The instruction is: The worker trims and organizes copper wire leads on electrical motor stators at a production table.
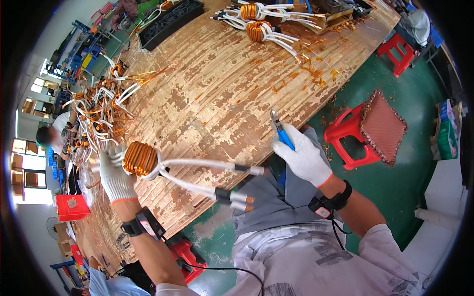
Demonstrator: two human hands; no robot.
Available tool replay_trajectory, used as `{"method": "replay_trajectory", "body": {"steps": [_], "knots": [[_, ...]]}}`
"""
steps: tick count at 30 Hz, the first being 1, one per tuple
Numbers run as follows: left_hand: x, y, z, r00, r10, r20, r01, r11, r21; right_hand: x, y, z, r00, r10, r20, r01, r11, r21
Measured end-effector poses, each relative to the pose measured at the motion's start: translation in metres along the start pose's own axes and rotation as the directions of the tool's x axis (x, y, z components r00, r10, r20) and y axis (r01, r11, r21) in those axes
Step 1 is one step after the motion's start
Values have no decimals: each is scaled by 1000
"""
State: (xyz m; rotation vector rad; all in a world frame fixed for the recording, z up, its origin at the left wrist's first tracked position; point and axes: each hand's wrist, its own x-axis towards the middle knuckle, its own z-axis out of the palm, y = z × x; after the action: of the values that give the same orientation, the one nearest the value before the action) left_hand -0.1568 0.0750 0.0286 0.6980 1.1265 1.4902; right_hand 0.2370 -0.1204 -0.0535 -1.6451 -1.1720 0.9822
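Note:
My left hand [115, 175], in a white knitted glove, is closed on a copper-wound toroidal coil [140, 159] at the left of the table. White-sleeved leads [197, 164] with black bands run from the coil toward my lap, their cut copper ends showing on the nearer ones. My right hand [305, 157], gloved likewise, is closed around blue-handled pliers [282, 132] beside the table edge. The metal jaws point up and away from me. Whether they are cutters or gripping pliers, I cannot tell.
A heap of similar coils [101, 106] lies at the left, near another person [61, 129]. More coils [255, 31] rest at the far side by scattered copper scraps [316, 69]. A black tray [170, 23] is at the far left. Red stools [345, 135] stand at the right.

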Motion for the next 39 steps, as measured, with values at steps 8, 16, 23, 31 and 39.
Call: {"method": "replay_trajectory", "body": {"steps": [8,16,23,31,39], "knots": [[-43,-66,-85,865,-149,-480,101,987,-124,9,13,-9,999,36,13,-37,994,107],[-145,-46,-102,943,-317,-99,333,902,277,10,20,-14,993,98,60,-104,987,119],[-106,-27,19,859,-108,500,-379,522,764,3,14,0,993,-6,120,-6,995,97],[-22,-100,86,633,-702,326,-168,287,943,-31,3,-26,992,-11,123,20,997,-70],[-59,-101,95,767,-538,350,-106,431,896,-22,23,-25,997,40,66,-34,996,-81]]}}
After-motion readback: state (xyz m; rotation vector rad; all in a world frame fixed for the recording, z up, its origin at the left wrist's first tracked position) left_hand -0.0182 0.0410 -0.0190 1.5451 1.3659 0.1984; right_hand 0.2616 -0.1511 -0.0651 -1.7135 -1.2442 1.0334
